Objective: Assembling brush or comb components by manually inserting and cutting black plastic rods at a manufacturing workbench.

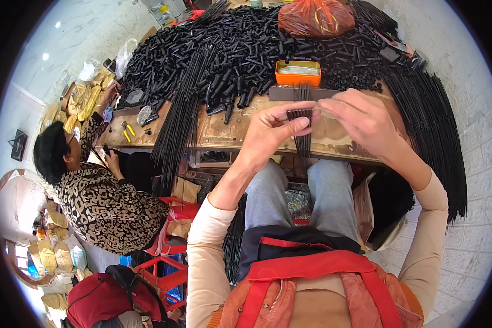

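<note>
My left hand [273,128] is closed on a small bundle of thin black rods [303,147], held side by side upright at the table's front edge. Between its thumb and fingers shows a dark row of rod sections. My right hand [363,117] pinches a thin pale wire-like piece [319,107] close to the left fingertips, beside the bundle; its far end is hard to make out. Just beyond the hands lies a flat dark grey strip [281,94]. Behind that stands an orange box [298,78] with thin silvery pins in it.
Black tubular parts [229,49] are heaped across the table [218,134]. Long black rods [183,109] hang over the edge at left, more rods [434,120] at right. A red plastic bag [317,19] and yellow-handled pliers [128,132] lie there. A co-worker [104,202] sits at left.
</note>
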Motion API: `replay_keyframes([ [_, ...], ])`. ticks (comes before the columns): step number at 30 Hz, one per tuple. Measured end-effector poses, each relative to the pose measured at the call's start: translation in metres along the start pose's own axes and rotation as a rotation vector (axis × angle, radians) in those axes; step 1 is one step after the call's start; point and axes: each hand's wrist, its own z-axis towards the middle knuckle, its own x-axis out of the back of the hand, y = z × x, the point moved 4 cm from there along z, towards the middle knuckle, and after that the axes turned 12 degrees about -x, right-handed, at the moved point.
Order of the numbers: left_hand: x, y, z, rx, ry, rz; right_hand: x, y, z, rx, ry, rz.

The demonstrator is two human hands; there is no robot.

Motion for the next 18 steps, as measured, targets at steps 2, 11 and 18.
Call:
replay_keyframes([
  [2, -0.003, -0.001, 0.001, 0.019, -0.018, 0.038, 0.001, -0.001, 0.000, 0.047, -0.012, -0.011],
  [11, 0.012, -0.022, -0.008, 0.118, 0.001, 0.082, -0.017, 0.011, 0.007, -0.274, -0.138, 0.445],
  [18, 0.046, -0.076, -0.026, 0.073, -0.373, 1.046, -0.063, 0.092, -0.028, -0.835, -0.236, 0.430],
])
